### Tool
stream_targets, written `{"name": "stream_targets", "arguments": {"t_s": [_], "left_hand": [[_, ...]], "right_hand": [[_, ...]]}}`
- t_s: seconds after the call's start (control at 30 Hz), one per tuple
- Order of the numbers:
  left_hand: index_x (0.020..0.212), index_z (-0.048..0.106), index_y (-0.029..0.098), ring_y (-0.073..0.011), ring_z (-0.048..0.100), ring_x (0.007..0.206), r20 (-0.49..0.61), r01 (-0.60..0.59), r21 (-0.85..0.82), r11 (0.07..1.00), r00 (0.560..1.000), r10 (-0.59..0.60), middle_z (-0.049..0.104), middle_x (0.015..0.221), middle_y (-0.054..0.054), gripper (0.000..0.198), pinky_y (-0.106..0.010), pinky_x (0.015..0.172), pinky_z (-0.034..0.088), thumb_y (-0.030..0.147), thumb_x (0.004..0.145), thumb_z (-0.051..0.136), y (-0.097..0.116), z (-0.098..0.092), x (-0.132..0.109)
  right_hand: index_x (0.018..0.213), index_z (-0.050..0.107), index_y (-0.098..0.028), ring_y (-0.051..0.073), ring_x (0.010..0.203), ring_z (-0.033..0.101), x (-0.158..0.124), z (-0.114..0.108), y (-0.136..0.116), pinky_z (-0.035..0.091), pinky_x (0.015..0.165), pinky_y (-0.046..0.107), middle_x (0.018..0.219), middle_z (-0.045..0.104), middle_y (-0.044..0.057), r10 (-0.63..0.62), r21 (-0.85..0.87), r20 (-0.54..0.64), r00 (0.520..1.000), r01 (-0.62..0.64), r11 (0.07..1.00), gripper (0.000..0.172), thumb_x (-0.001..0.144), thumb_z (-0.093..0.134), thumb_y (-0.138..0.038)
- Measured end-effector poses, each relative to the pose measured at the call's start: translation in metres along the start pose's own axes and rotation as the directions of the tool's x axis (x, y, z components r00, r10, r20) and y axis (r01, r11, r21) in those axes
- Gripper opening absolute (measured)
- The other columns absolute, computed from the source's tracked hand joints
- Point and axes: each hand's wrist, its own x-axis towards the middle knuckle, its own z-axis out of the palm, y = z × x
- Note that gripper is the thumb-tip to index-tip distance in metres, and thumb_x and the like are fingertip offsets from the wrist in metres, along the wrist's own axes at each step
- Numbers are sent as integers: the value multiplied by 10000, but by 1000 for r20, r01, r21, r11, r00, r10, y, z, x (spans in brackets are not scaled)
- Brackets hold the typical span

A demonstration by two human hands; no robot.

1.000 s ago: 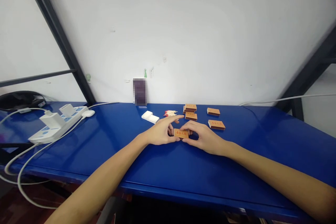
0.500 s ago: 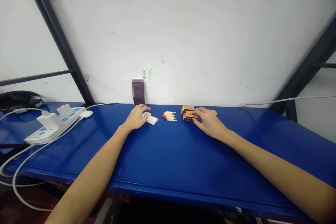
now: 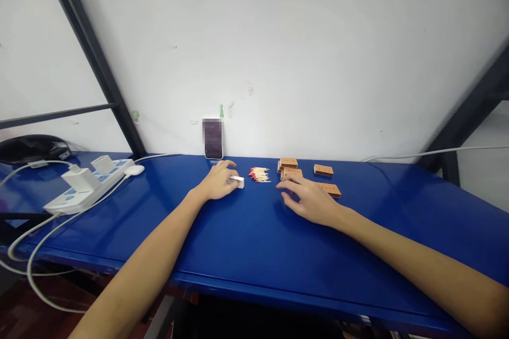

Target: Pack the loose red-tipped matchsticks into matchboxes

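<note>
My left hand (image 3: 220,180) has its thumb and fingers closed on a small white matchbox tray (image 3: 239,182), which is tilted up on edge and partly covered by the fingers. Just right of it lies a loose pile of red-tipped matches (image 3: 260,174). My right hand (image 3: 308,198) hovers in front of the stacked orange matchboxes (image 3: 288,162), its thumb and fingers apart with nothing seen between them. One matchbox (image 3: 330,189) shows behind that hand's knuckles, and another matchbox (image 3: 323,170) sits alone farther back.
A phone (image 3: 213,140) leans upright against the white wall at the back of the blue table (image 3: 246,243). On the left, a white power strip (image 3: 79,198) carries plugs and trailing cables, with a black object (image 3: 32,151) behind it. Dark metal posts (image 3: 93,55) stand at both sides.
My right hand has come off the matchbox stack toward me, uncovering boxes at its right. The white tray in my left hand has gone from lying flatter to standing on edge.
</note>
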Motion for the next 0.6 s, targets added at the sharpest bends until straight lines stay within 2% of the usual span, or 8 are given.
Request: {"name": "stream_targets", "arguments": {"t_s": [0.07, 0.1, 0.17, 0.2, 0.3, 0.4, 0.5, 0.6], "left_hand": [[841, 680, 170, -273, 513, 1093, -14, -69, 4, 998, 997, 69, 587, 1169, -107, 312, -446, 957, 420, 297, 921, 407, 11, -4, 1], [788, 649, 167, -243, 543, 968, 1, -95, 6, 995, 995, 95, 619, 1034, -95, 346, -411, 899, 433, 293, 941, 365, 18, -5, 2], [692, 573, 171, -194, 533, 743, 65, -148, -28, 989, 987, 150, 595, 760, -53, 379, -341, 762, 428, 274, 957, 321, 35, -7, 2], [662, 544, 176, -182, 522, 704, 93, -199, -50, 979, 975, 203, 581, 718, -40, 385, -324, 729, 412, 257, 958, 311, 45, -7, 1], [632, 509, 179, -177, 535, 694, 158, -331, -43, 943, 930, 333, 595, 707, -36, 361, -315, 712, 388, 228, 944, 334, 73, -4, -2], [642, 509, 184, -183, 554, 682, 226, -382, -13, 924, 899, 375, 597, 688, -31, 258, -309, 674, 379, 227, 887, 442, 93, 0, -5], [711, 547, 189, -191, 574, 693, 216, -358, -4, 934, 911, 350, 618, 720, -25, 170, -307, 658, 379, 275, 856, 526, 97, 1, -6], [787, 590, 195, -182, 583, 687, 167, -270, -51, 962, 947, 274, 640, 741, -9, 171, -293, 622, 362, 332, 875, 538, 90, -1, -6]], "right_hand": [[1074, 644, -219, 199, 811, 664, -2, 3, -7, 540, 697, 338, 1080, 670, 89, 6, 34, 50, 999, -8, 999, 237, 932, 454, -226], [1055, 646, -218, 191, 776, 660, -2, 5, -9, 532, 680, 331, 1054, 678, 83, 22, 34, 53, 998, -24, 999, 231, 929, 453, -224], [1018, 651, -209, 189, 738, 651, -3, 6, -9, 518, 671, 329, 983, 690, 77, 57, 20, 30, 998, -58, 998, 225, 923, 448, -218], [1003, 652, -202, 191, 727, 645, -3, 7, -8, 511, 668, 331, 945, 691, 75, 77, 13, 12, 997, -77, 997, 224, 920, 445, -216], [937, 652, -188, 197, 724, 624, -2, 6, -2, 488, 676, 334, 852, 678, 67, 97, 40, -8, 995, -97, 994, 209, 912, 446, -212], [806, 629, -202, 185, 730, 604, -1, 4, 2, 460, 726, 334, 772, 659, 29, 92, 156, 23, 996, -94, 983, 178, 897, 478, -217], [702, 570, -205, 155, 644, 543, -1, 1, 4, 415, 629, 289, 670, 594, -9, 171, 301, 68, 983, -184, 936, 219, 898, 485, -250], [701, 561, -204, 140, 595, 484, -1, 0, 3, 368, 570, 268, 633, 536, -23, 184, 325, 112, 977, -211, 922, 233, 908, 474, -262]]}}
